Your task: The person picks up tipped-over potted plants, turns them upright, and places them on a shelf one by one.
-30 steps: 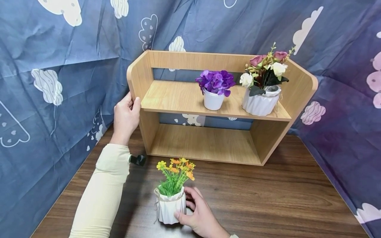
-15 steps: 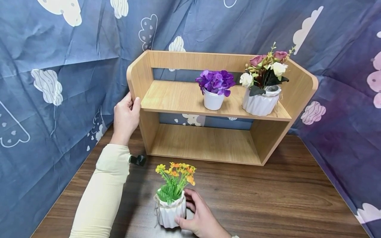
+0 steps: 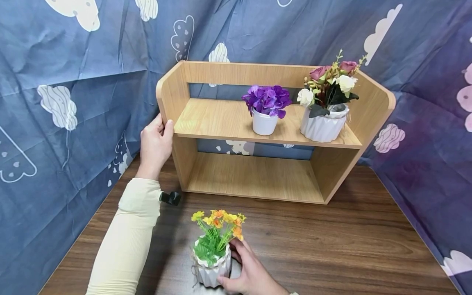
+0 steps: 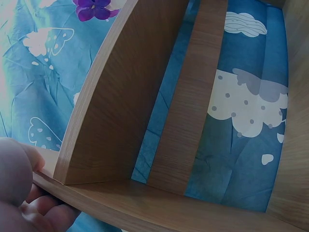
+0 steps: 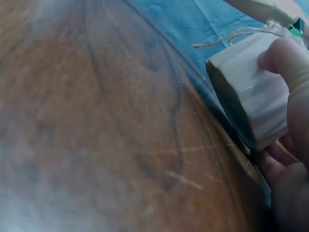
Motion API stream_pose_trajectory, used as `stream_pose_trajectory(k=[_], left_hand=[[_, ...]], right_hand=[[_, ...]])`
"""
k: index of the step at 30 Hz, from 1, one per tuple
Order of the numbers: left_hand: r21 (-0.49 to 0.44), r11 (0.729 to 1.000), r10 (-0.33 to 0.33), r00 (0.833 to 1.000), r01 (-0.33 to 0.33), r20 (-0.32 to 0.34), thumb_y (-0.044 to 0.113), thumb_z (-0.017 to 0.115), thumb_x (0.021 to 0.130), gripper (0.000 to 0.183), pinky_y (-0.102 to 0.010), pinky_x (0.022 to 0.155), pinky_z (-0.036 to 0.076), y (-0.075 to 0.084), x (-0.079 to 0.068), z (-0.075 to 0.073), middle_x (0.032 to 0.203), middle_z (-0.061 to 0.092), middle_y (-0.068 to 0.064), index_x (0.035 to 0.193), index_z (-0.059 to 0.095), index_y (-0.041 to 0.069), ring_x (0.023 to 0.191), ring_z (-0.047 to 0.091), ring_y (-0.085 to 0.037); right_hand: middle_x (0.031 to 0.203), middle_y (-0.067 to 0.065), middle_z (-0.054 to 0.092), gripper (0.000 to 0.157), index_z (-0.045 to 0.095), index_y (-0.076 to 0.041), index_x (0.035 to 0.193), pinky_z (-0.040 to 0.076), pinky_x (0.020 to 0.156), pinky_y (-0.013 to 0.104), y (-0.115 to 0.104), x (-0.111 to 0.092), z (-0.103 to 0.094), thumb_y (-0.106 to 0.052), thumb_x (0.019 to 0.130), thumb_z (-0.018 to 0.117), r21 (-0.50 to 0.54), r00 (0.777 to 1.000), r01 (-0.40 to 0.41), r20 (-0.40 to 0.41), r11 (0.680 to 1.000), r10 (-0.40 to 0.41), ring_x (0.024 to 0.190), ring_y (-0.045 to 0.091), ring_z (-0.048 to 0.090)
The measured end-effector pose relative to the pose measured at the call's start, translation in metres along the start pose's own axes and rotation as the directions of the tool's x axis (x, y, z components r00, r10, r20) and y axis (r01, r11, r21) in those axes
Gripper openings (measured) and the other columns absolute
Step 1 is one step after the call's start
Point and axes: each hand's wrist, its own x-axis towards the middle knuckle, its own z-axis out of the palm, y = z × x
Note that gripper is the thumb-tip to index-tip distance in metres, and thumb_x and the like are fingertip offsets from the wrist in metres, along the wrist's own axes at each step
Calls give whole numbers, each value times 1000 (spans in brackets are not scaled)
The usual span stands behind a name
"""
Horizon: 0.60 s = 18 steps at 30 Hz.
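Observation:
My left hand (image 3: 156,145) grips the front edge of the left side panel of a wooden shelf (image 3: 217,119), thumb in front and fingers behind. In the left wrist view the thumb and curled fingers (image 4: 53,215) lie on either side of that board. My right hand (image 3: 250,270) holds a white ribbed flowerpot (image 3: 212,273) from its right side. Twine is tied round this pot, and yellow and orange artificial flowers (image 3: 219,223) with green leaves stand in it. The right wrist view shows the pot (image 5: 256,87) tilted, its dark underside partly visible near the table edge.
On the upper shelf stand a small white pot with purple flowers (image 3: 266,106) and, at right, a larger white pot (image 3: 322,127) with roses. The shelf rests on a dark wooden table (image 3: 313,241). Blue cloud-patterned cloth (image 3: 99,110) hangs around it.
My right hand has drawn the flowerpot slightly down towards me, and its top has tipped further into the head view. The left hand keeps its grip on the shelf.

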Motion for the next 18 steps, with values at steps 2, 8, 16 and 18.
stream_pose_trajectory(k=[2,8,16,18], left_hand=[[-2,1000,1,1000,-1,2,13,55,109,33,-48,97,56,0,0,0,124,78,-20,134,71,1,110,73,-27],[-7,1000,-7,1000,7,11,14,56,109,34,-50,100,57,0,0,0,128,76,-20,137,71,2,116,73,-27],[-13,1000,-18,1000,18,20,15,55,110,36,-51,103,57,1,0,-1,132,75,-20,140,69,3,119,73,-27],[-10,1000,-14,1000,14,17,15,56,110,36,-51,103,57,1,0,-1,131,75,-20,140,69,3,119,73,-27]], right_hand=[[144,25,54,79,52,1,147,51,113,30,-1,-1,-2,-25,85,92,-77,1000,-19,9,997,20,135,16,59],[153,18,53,76,55,-15,147,53,110,40,-1,-3,-5,-36,84,92,-222,1000,6,31,975,1,139,27,56],[166,26,41,78,54,-8,151,45,120,40,-6,-7,-7,-36,88,90,-235,997,-19,74,972,37,147,38,51],[167,26,40,79,54,-5,152,44,121,41,-10,-7,-9,-37,89,89,-224,991,-69,96,972,93,146,39,52]])
